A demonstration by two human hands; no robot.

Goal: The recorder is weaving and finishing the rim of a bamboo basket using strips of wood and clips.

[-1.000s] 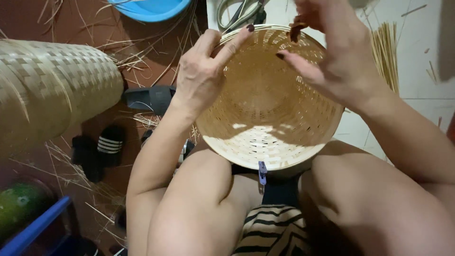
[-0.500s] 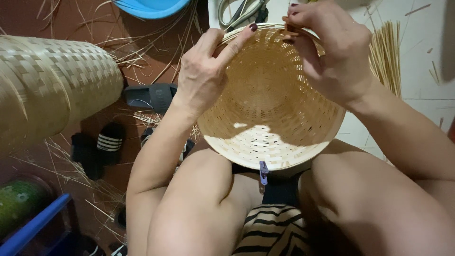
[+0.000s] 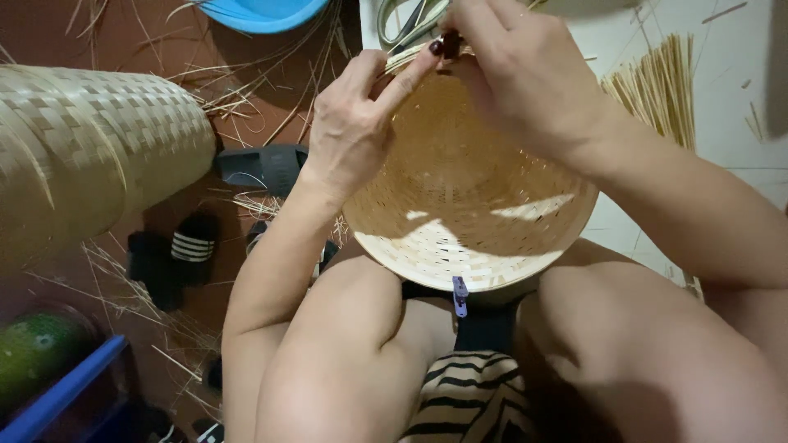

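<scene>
pale round woven bamboo basket (image 3: 468, 205) propped on my knees, tight neat weave, my left hand (image 3: 353, 135) and right hand (image 3: 517, 74) both pinching its far rim, rolled bamboo mat (image 3: 90, 156) off left

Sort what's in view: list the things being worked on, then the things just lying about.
In hand:
left hand
right hand
woven basket, its far rim pinched by both hands

Lying about:
large woven roll
bundle of bamboo strips
scissors
blue basin
sandals

both hands (image 3: 427, 107) pinch woven basket (image 3: 468, 205) rim.
</scene>
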